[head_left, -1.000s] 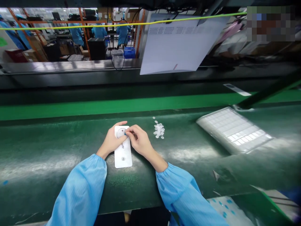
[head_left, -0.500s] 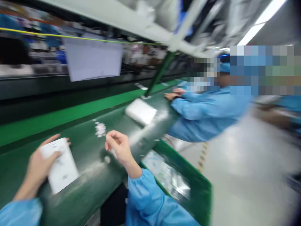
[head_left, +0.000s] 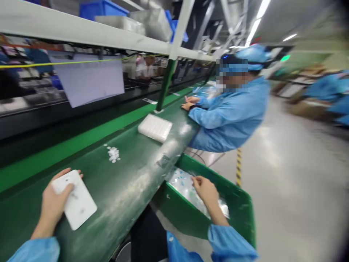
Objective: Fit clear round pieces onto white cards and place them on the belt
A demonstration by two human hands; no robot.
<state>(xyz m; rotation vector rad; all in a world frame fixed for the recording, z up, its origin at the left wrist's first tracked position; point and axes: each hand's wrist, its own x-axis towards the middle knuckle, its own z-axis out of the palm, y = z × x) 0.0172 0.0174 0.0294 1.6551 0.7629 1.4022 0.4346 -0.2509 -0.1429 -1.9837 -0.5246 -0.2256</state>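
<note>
lower left of the frame, we note the left hand (head_left: 53,203) holding a white plastic plate (head_left: 77,205) just above the green surface (head_left: 120,193), with the thumb across its face and the fingers (head_left: 64,171) curled behind its far edge, so the plate is clamped between them. it looks thin, stiff and light, but its smooth face may be slippery; we judge the long edges the safest place to grip. small holes or marks show on its face, though detail is too soft to read.

further right on the surface lies a small scatter of clear discs (head_left: 113,154), apart from the plate. we judge them light and easy to disturb. beyond them sits a white tray stack (head_left: 155,127).

lower centre-right, the right hand (head_left: 207,193) reaches into a green bin (head_left: 240,211), its thumb and forefinger drawn together at clear plastic sheets (head_left: 182,183) marked with blue spots. we cannot tell whether anything lies between them. the sheets look thin and soft, likely to slide.

right of the bin, a co-worker (head_left: 229,120) in a blue smock sits at the surface.
</note>
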